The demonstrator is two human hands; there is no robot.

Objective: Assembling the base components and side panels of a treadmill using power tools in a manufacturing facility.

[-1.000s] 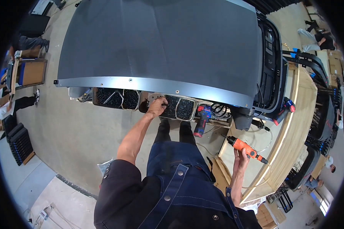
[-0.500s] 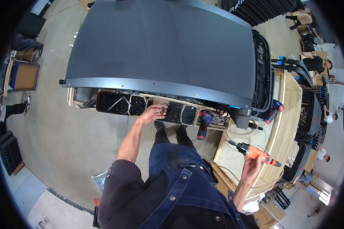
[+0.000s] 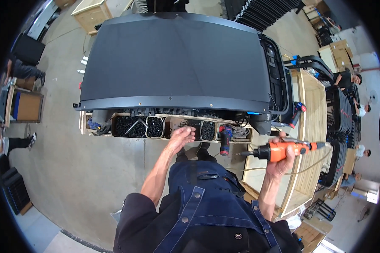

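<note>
My right hand (image 3: 282,162) is wrapped round an orange and black air screwdriver (image 3: 283,152), its bit pointing left and a hose trailing from its rear end. My left hand (image 3: 184,137) is over the front edge of an open bin (image 3: 169,125) that holds dark screws. Its fingers are curled together, and whatever lies between them is too small to make out. Beyond the bins spreads a large dark grey panel (image 3: 173,63), with a metal front rail (image 3: 170,103) that has several holes.
Further bins of black screws (image 3: 155,126) line the wooden shelf, one with a metal tool in it. A red and black cordless driver (image 3: 225,139) hangs right of the bins, another (image 3: 297,114) beyond it. At right stands a wooden crate (image 3: 310,139). Other people are farther off.
My right hand has raised the screwdriver, which now points more squarely left. My left hand has drawn back from among the screws to the bin's front edge. The whole view has shifted.
</note>
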